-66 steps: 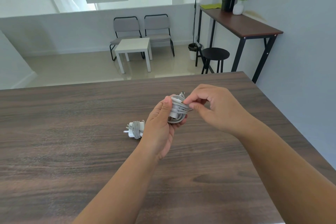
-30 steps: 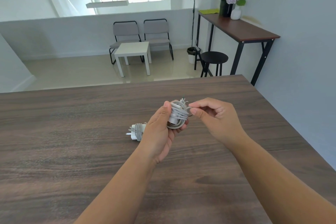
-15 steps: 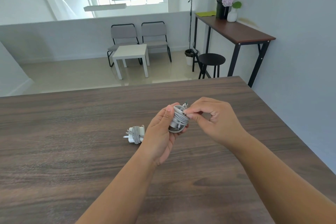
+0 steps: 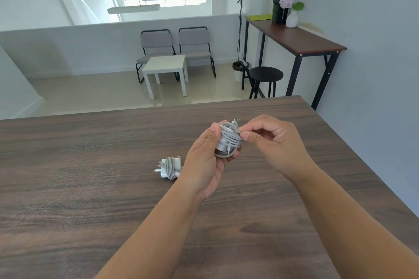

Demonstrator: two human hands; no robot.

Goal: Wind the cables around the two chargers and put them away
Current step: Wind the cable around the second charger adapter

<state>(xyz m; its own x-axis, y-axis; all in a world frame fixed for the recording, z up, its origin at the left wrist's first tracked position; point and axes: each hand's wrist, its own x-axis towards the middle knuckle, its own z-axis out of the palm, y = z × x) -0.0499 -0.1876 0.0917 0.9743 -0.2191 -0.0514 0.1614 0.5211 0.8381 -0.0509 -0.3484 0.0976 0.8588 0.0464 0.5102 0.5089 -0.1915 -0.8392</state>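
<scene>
L hand [image 4: 205, 161] grips wound charger [image 4: 227, 140], long axis upright. R hand [image 4: 269, 140], at its 3 o'clock, pinches cable end [image 4: 237, 130]. Second charger [image 4: 170, 167] on counter [image 4: 90, 188], 8 o'clock, nearer L hand.

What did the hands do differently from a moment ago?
Not much. The right hand pulled back a little from the bundle about a second ago, then came in again; now its fingertips pinch the cable end at the top of the charger. The left hand went on gripping that charger above the table. The other wound charger stayed lying on the table beside the left hand.
</scene>
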